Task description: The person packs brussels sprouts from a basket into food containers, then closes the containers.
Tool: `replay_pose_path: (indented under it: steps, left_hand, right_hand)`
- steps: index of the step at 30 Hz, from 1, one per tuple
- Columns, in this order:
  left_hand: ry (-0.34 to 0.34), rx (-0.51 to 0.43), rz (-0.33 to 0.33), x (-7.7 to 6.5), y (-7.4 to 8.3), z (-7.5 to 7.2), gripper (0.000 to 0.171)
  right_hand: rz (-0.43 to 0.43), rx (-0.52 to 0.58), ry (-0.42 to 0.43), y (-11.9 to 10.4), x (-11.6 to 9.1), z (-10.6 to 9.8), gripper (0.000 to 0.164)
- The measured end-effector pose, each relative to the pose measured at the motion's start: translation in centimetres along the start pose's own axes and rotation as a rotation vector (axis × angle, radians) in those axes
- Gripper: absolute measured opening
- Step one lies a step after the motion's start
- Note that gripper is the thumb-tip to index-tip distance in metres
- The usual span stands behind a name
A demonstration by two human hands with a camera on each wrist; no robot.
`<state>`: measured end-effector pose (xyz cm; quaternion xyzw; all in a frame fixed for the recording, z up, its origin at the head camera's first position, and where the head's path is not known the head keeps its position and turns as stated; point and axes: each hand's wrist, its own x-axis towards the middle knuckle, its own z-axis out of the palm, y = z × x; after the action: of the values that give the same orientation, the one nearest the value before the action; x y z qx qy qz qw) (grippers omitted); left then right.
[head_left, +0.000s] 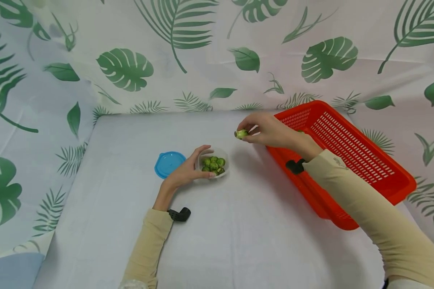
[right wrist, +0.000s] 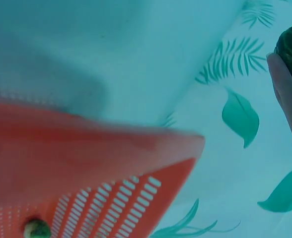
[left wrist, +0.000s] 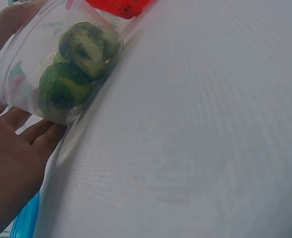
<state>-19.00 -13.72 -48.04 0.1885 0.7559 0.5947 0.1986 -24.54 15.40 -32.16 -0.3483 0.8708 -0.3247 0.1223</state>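
Brussels sprout (head_left: 241, 134) is hanging above the surface (head_left: 123, 140) toward its far edge, the right hand's (head_left: 269, 130) grip pinching it. The left hand (head_left: 184, 172) is grasping the clear container (head_left: 217, 151). Lowering the sprout gently onto those inside, while steadying the wall, is seeming advisable. No readable brand or label is showing; a sleeve mark (head_left: 339, 161) is appearing illegible.

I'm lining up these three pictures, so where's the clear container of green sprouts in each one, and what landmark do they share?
Head: the clear container is just below centre, in the left hand.
Left wrist: upper left, green sprouts showing through its side.
Right wrist: not in it.
Shared landmark: the red basket, at right, top edge and lower left respectively.
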Motion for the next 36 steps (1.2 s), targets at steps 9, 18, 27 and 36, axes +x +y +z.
replay_pose_path:
  steps: [9,18,27,36]
  left_hand:
    - [0.004,-0.002,-0.018,0.0,0.0,0.0,0.095]
    - [0.007,0.0,-0.04,0.2,0.1,0.1,0.095]
    - [0.007,-0.013,-0.027,0.1,0.0,0.0,0.094]
    - [0.021,0.009,-0.086,-0.1,0.3,0.0,0.095]
  right_hand:
    - [-0.046,-0.018,-0.045,0.0,1.2,1.6,0.023]
    - [-0.051,-0.047,-0.057,0.3,2.4,3.4,0.021]
    - [-0.037,-0.063,-0.096,0.1,3.6,5.5,0.019]
    - [-0.054,-0.082,-0.095,0.1,3.9,7.4,0.022]
